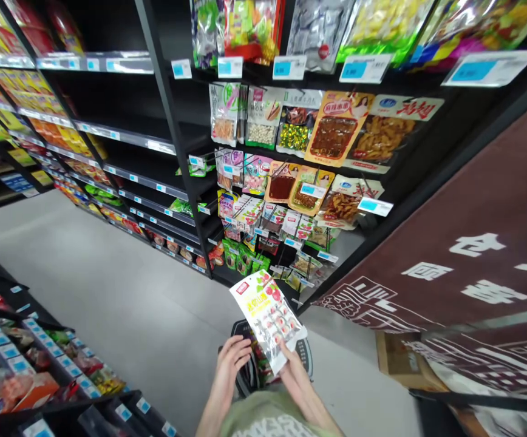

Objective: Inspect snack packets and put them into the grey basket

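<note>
My right hand grips the lower end of a white snack bag. The bag has red fruit pictures, yellow lettering and a clear window showing small wrapped pieces. To its left, my left hand is apart from the bag, fingers loosely bent, with nothing visible in it. Beneath both hands is a dark basket, partly covered by the bag and my arms; some colourful packets show inside it. Ahead, similar white fruit packets hang on the lower hooks of the rack.
Hanging snack bags fill the rack in front, with price tags sticking out on hooks. Dark shelves run off to the left. A low bin display stands at lower left. On the right hangs a brown banner, with a cardboard box below.
</note>
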`<action>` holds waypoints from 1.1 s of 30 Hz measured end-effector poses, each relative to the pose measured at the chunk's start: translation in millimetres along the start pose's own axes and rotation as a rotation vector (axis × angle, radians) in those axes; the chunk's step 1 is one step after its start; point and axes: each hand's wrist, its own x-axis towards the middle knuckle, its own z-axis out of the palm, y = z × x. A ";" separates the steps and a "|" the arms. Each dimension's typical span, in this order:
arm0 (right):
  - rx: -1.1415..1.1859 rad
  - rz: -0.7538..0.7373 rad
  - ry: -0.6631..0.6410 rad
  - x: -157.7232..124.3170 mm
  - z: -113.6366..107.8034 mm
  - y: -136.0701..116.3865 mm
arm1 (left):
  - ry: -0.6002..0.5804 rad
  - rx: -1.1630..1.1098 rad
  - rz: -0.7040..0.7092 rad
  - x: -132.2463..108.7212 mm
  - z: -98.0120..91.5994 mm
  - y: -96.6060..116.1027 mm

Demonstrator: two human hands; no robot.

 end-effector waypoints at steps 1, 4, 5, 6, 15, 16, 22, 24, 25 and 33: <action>0.022 0.016 -0.001 2.8 -3.1 0.8 | 0.032 0.022 0.000 3.5 -0.4 -2.3; 0.061 0.055 -0.025 3.0 -8.0 1.7 | 0.082 0.047 0.007 9.2 -0.8 -4.4; 0.065 0.070 -0.040 0.9 -7.8 1.3 | 0.088 0.041 0.017 9.7 0.3 -3.3; 0.063 0.088 -0.059 -1.7 -6.9 0.5 | 0.091 0.028 0.028 9.8 2.1 -1.5; -0.116 0.216 -0.179 -8.5 10.4 -24.9 | 0.160 -0.078 0.230 11.4 41.7 12.3; -0.129 0.220 -0.189 -6.2 10.6 -28.3 | 0.185 -0.067 0.255 11.2 43.8 9.8; -0.124 0.170 -0.138 22.7 -7.0 -40.0 | 0.353 0.001 0.312 -1.1 39.6 -14.5; -0.186 0.159 -0.106 35.8 -17.9 -41.7 | 0.425 0.012 0.298 -7.2 33.1 -23.2; -0.236 0.157 -0.115 41.3 -22.7 -43.0 | 0.461 0.013 0.290 -10.8 29.3 -27.5; -0.575 0.121 -0.447 41.6 -10.6 -61.6 | 0.419 0.468 0.246 -42.8 16.4 -43.6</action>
